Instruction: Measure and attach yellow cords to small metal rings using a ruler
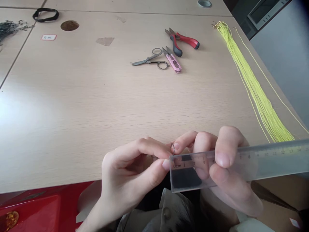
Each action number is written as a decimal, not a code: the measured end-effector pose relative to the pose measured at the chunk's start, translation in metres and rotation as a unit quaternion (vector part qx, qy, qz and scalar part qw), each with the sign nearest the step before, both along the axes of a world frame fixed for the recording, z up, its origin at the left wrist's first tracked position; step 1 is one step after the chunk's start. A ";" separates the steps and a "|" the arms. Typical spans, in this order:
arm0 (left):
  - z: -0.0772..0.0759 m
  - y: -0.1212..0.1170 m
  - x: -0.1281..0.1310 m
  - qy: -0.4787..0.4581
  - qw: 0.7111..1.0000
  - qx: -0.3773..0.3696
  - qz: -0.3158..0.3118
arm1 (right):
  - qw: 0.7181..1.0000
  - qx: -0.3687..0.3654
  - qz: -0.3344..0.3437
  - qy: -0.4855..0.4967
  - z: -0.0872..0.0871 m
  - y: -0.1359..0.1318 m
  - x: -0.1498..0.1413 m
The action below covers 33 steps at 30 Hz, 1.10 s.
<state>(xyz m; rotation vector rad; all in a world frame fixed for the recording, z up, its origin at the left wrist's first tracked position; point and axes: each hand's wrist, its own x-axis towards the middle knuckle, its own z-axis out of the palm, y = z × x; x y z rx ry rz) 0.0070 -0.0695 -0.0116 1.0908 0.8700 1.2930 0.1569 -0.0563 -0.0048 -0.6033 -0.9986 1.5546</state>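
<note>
My left hand (130,170) is closed in a pinch, thumb and forefinger meeting at a small metal ring (173,149) by the table's near edge. My right hand (222,170) grips a clear plastic ruler (265,161) near its zero end, thumb pressed on its face. The ruler runs off to the right, and its zero mark sits just below the ring. The right forefinger also touches the ring from the other side.
On the wooden table (96,96) lie small scissors (151,60), pink thread snips (173,60), red-handled pliers (184,40) and a long bundle of yellow cords (256,87) at the right. A black band (45,14) and metal clasps (9,27) lie far left. A red box (31,209) sits lower left.
</note>
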 end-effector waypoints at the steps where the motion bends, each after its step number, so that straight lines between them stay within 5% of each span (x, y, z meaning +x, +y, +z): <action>1: 0.000 0.000 0.000 0.000 1.000 -0.001 0.001 | 1.000 0.005 -0.004 -0.001 0.001 0.000 0.000; 9: 0.003 0.000 0.001 0.023 0.999 -0.026 0.017 | 0.999 -0.039 0.003 -0.006 0.000 -0.008 0.005; 33: 0.002 0.001 0.001 0.000 1.000 -0.021 0.016 | 1.000 -0.014 0.009 0.005 0.000 -0.002 0.002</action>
